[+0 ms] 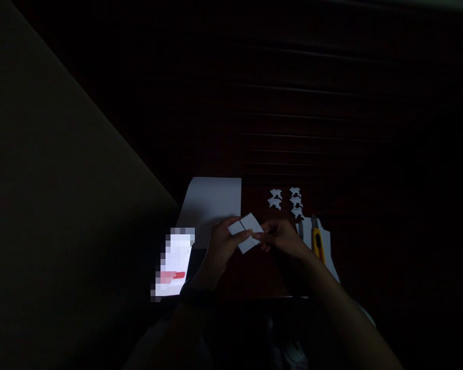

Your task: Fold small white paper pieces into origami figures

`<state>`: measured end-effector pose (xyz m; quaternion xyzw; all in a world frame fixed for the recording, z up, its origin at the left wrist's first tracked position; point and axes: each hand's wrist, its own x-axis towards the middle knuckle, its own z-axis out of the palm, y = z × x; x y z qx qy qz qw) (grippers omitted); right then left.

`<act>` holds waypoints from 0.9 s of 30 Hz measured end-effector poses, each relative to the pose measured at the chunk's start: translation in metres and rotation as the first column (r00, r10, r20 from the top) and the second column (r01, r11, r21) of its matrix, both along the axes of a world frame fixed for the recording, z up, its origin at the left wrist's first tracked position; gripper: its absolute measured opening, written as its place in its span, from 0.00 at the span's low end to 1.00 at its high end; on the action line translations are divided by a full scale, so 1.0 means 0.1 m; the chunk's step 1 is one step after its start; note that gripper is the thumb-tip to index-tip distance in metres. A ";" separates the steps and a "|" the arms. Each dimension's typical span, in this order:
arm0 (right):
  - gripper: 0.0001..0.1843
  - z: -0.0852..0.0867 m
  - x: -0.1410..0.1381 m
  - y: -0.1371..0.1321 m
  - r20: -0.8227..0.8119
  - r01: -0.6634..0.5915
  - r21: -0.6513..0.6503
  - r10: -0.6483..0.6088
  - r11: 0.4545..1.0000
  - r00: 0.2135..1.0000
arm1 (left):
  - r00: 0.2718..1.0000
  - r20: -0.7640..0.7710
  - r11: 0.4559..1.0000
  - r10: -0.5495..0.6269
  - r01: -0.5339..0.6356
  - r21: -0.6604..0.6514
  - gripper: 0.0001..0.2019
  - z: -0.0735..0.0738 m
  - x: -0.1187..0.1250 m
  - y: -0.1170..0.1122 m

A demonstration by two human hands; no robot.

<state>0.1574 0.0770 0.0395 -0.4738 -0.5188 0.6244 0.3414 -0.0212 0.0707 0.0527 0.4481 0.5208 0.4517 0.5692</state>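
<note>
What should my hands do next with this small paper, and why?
Probably press the crease flat: left hand and right hand pinch the small white paper, a fold line shows across it, and folded paper figures lie just beyond.

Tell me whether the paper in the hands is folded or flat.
Folded, apparently: a seam line crosses the small paper, pinched between the left hand and right hand. Dim light hides more.

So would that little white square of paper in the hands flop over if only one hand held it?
Probably it would droop a little: the small white square of paper looks thin, and a crease runs across it. It is likely very light, since the left hand and right hand pinch it by fingertips alone. Being thin, it may crumple easily.
</note>
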 end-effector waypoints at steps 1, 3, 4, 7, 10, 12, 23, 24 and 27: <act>0.20 0.00 0.00 0.00 0.007 0.004 -0.001 -0.004 1.000 1.000 | 1.000 0.006 1.000 0.004 -0.004 -0.007 0.23 0.00 0.01 0.00; 0.21 0.00 0.00 0.00 0.016 0.009 -0.001 -0.009 1.000 1.000 | 1.000 0.008 1.000 0.008 -0.007 -0.014 0.25 0.00 0.01 0.00; 0.22 0.00 0.00 0.00 0.017 0.011 0.000 -0.011 1.000 1.000 | 1.000 0.005 1.000 0.004 -0.004 -0.012 0.25 0.00 0.01 0.00; 0.22 -0.01 -0.01 0.00 0.009 0.019 0.011 -0.019 1.000 1.000 | 1.000 -0.004 1.000 -0.008 0.008 0.009 0.22 -0.02 0.00 0.00; 0.21 -0.01 -0.03 -0.01 0.021 0.032 0.023 -0.033 0.999 0.999 | 1.000 -0.007 1.000 0.012 -0.012 0.010 0.20 -0.03 0.00 0.00; 0.21 -0.01 -0.04 -0.02 0.035 0.045 0.035 -0.046 0.998 0.998 | 0.999 -0.020 1.000 0.029 -0.029 0.006 0.20 -0.03 0.01 0.00; 0.21 0.02 -0.05 -0.04 0.016 0.004 0.079 -0.006 0.997 1.000 | 0.986 -0.150 0.996 0.080 -0.071 0.060 0.19 -0.03 0.01 0.00; 0.21 0.01 -0.05 -0.04 0.010 -0.003 0.076 0.002 0.997 1.000 | 0.985 -0.152 0.996 0.083 -0.075 0.057 0.19 -0.03 0.00 0.00; 0.22 0.01 -0.06 -0.05 0.010 -0.004 0.069 0.003 0.998 1.000 | 0.987 -0.140 0.996 0.084 -0.079 0.039 0.20 -0.04 0.01 0.01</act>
